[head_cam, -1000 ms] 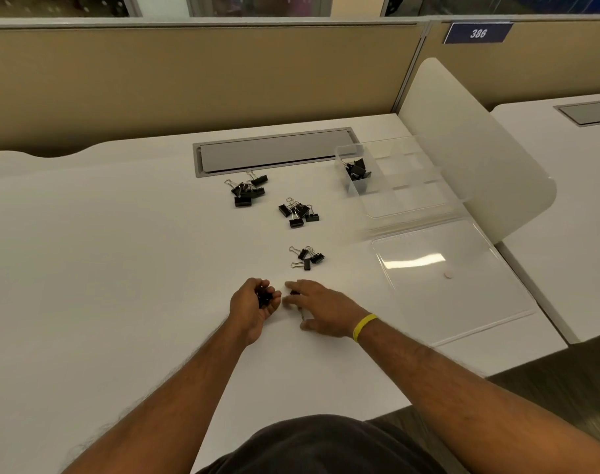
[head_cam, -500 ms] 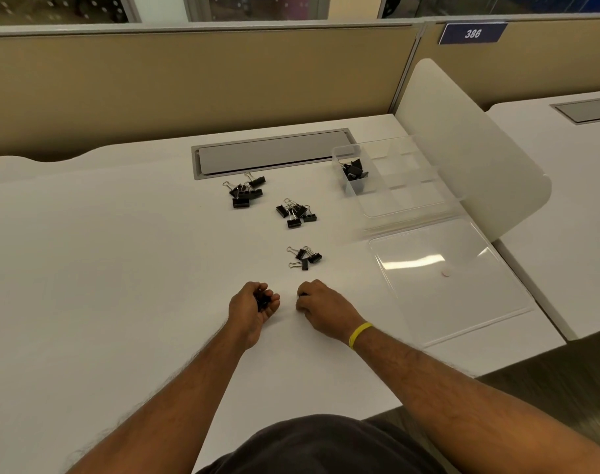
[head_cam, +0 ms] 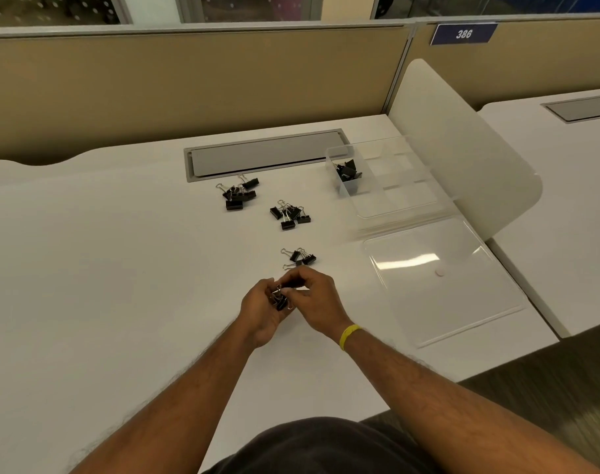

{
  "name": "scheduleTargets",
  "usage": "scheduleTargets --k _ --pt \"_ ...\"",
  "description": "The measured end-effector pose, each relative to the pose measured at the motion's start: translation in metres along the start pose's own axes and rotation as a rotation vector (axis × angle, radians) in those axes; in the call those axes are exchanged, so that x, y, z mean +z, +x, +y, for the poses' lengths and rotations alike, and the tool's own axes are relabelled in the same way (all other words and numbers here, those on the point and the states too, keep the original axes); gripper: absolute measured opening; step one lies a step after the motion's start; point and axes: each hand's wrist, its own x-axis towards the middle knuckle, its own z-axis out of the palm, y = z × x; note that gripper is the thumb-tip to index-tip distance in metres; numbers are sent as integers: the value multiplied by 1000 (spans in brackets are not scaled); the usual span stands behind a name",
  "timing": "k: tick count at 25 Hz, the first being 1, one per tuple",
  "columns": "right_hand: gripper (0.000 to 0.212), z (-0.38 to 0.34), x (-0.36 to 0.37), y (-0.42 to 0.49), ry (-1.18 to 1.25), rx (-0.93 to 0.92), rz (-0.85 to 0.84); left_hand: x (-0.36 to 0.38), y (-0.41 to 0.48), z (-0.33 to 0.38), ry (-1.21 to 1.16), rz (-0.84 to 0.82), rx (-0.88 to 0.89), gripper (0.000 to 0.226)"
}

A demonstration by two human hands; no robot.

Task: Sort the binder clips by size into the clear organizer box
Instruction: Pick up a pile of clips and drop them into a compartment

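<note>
my left grip [head_cam: 259, 311] clamped on binder clips [head_cam: 281, 301] | my right grip [head_cam: 314, 299] pinching the same bunch | over counter [head_cam: 121, 302], toward its front edge

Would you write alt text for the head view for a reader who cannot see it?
The left hand and right hand pinch black clips over a white desk. Three piles lie beyond; the organizer, at right, has sorted clips in one compartment.

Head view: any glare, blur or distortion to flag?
Head view: light glare streaks the clear lid; the floor at lower right is smeared; the partition top reads nearly straight; the binder clips between left hand and right hand are small, partly hidden.
</note>
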Motion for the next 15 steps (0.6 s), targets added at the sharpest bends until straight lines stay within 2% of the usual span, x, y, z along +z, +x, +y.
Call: scheduleTargets --k 4,7,10,15 --pt "18 -4 -6 -4 -8 -17 36 23 -2 0 -50 -71 -15 37" --pt "25 -6 -25 0 34 7 219 37 6 0 -116 -51 -23 31" --pt "29 0 -47 7 82 111 395 57 13 1 -123 -43 -24 28" --pt "21 -5 -55 30 270 231 378 125 15 -1 56 -51 124 34"
